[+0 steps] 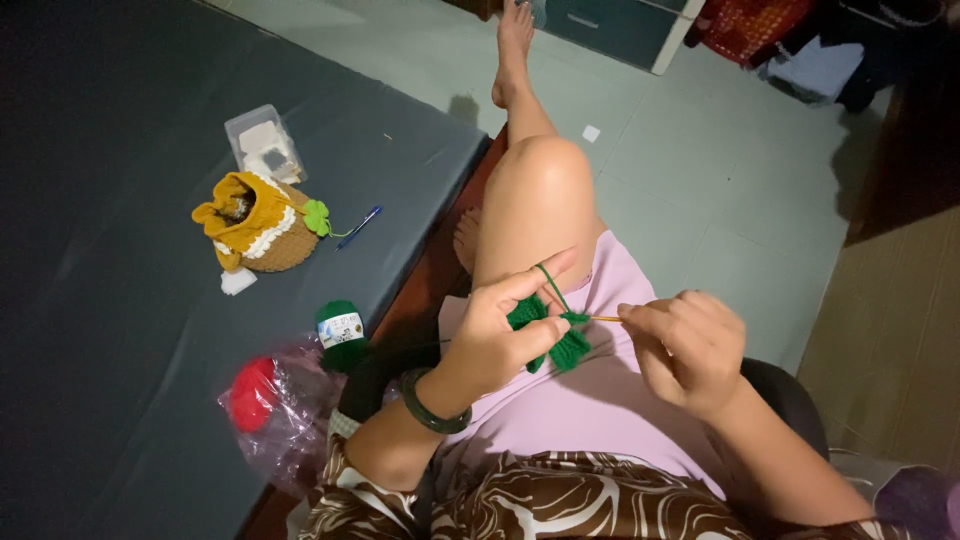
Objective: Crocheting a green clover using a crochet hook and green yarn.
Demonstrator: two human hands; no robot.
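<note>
Room: pale tiled floor [720, 190], dim light, a cabinet at the far edge. A dark grey bed [120, 300] fills the side beyond the left hand.

Person seated, pink skirt [590, 410] under both hands, one knee raised just beyond the fingers.

Left hand [495, 340]: fingers closed on a small green crochet piece [555, 335], pinched between thumb and fingers; green yarn [548, 280] loops over the raised forefinger. Dark green bangle [430, 405] at the wrist.

Right hand [685, 350]: fingers curled tight around a thin crochet hook [605, 319], its tip at the edge of the crochet piece, between the two hands.

On the bed, left of the left hand, largest first: clear plastic bag [285, 420] with red yarn [250, 395] near the wrist; a yellow and brown crocheted pouch [255, 225] with a green clover, well apart; a clear box [262, 145] beyond it; a green yarn ball [342, 335] near the bed's edge; a blue pen [358, 228].

Risks, judged:
- Loop may slip off the hook if the yarn over the forefinger goes slack.
- The yarn ball sits near the edge; a pull on the strand could roll it to the floor.
- Poor light makes a missed or split stitch likely.
- The strand could snag on the bangle.
</note>
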